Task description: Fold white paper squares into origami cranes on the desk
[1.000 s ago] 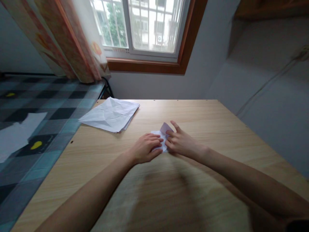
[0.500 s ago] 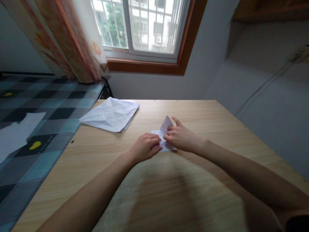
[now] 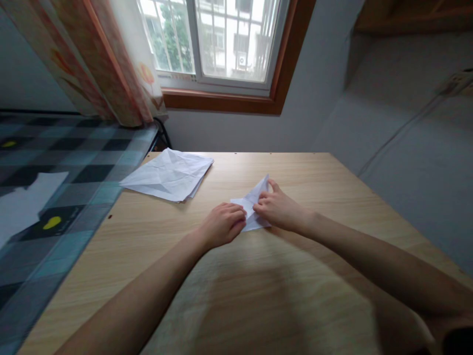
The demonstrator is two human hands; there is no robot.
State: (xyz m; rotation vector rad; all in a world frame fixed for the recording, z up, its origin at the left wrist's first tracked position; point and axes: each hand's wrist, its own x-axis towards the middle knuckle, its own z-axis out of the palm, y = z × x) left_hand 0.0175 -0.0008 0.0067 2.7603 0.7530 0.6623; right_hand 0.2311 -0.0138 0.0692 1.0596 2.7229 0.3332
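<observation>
A small folded sheet of white paper (image 3: 252,197) lies on the wooden table (image 3: 177,276), one pointed flap raised toward the far right. My left hand (image 3: 224,223) presses on the paper's left part, its fingers curled over the edge. From the right, my right hand (image 3: 275,206) grips the raised flap, its index finger up against the flap's tip and the other fingers bent low on the sheet. Part of the paper is hidden beneath both hands.
A stack of creased white paper sheets (image 3: 170,175) rests at the table's far left corner. Left of the table is a bed with a checked cover (image 3: 107,172), torn white paper (image 3: 27,202) on it. A window (image 3: 232,44) and wall stand behind; a cable (image 3: 399,132) runs along the right wall.
The raised flap's tip has moved to the right, and my right index finger now touches it. My left hand's thumb has drawn in closer to its fingers.
</observation>
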